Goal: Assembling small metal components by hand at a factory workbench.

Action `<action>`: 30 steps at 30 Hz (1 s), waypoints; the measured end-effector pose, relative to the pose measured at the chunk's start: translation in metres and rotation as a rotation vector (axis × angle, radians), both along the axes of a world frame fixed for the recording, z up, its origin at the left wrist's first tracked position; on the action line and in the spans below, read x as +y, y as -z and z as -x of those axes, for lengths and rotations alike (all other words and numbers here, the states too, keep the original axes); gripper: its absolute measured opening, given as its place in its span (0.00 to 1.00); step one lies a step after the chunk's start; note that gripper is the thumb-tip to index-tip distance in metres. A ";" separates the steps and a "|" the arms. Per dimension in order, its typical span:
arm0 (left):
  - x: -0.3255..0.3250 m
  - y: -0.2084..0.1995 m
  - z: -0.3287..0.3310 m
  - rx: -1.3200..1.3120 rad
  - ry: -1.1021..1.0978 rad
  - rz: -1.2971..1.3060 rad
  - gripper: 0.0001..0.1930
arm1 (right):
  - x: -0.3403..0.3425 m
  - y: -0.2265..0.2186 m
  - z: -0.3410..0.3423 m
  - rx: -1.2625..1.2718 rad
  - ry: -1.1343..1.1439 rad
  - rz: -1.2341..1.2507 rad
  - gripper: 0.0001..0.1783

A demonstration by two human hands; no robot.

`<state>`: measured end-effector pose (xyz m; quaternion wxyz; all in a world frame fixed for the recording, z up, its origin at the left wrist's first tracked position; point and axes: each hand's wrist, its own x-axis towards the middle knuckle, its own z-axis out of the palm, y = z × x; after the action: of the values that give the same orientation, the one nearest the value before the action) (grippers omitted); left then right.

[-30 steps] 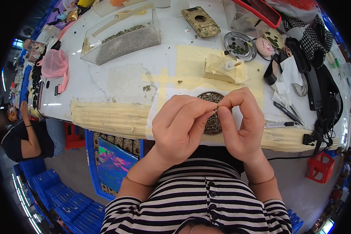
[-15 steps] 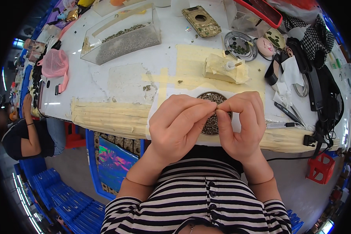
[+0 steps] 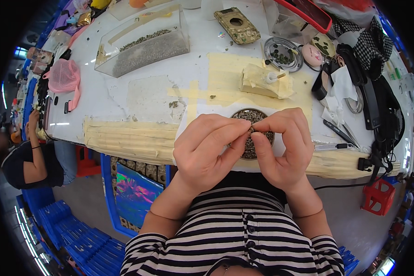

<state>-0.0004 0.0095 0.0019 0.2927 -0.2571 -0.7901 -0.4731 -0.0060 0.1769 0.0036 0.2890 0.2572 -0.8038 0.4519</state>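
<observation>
Both hands meet over a round dish (image 3: pixel 248 112) filled with tiny grey-brown pieces (image 3: pixel 249 149). My left hand (image 3: pixel 207 149) is closed in a pinch, thumb against forefinger, above the dish's middle. Facing it, my right hand (image 3: pixel 287 149) has its forefinger curled to the left fingertips, with the thumb just below. A speck seems to be between the fingertips, too small to name. White paper (image 3: pixel 184 131) lies beneath the dish. Just beyond stands a tape-wrapped block (image 3: pixel 264 83) with a small white cup (image 3: pixel 272 77) on it.
A clear bin of small grey pieces (image 3: pixel 142 53) stands far left. Ahead are a camouflage toy tank hull (image 3: pixel 237 25) and a round dish with dark green parts (image 3: pixel 283 53). Tweezers (image 3: pixel 347 133), a cutter knife (image 3: pixel 331 147) and black straps lie right. Another person's arm (image 3: pixel 37 154) shows at left.
My left fingertips have shifted slightly left, and my right thumb has parted a little from its forefinger. The dish stays in place.
</observation>
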 end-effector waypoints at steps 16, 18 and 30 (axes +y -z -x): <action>0.001 0.007 0.000 -0.158 0.126 -0.200 0.12 | 0.003 -0.002 -0.004 -0.332 -0.166 0.247 0.03; 0.001 0.005 0.001 -0.116 0.099 -0.148 0.12 | 0.003 -0.002 -0.004 -0.329 -0.159 0.231 0.03; 0.003 -0.001 -0.001 -0.041 0.016 -0.030 0.12 | 0.003 -0.002 -0.006 -0.382 -0.155 0.255 0.03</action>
<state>0.0008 0.0122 0.0031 0.2765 -0.2493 -0.7868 -0.4923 -0.0004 0.1794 0.0054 0.1262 0.1892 -0.7583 0.6109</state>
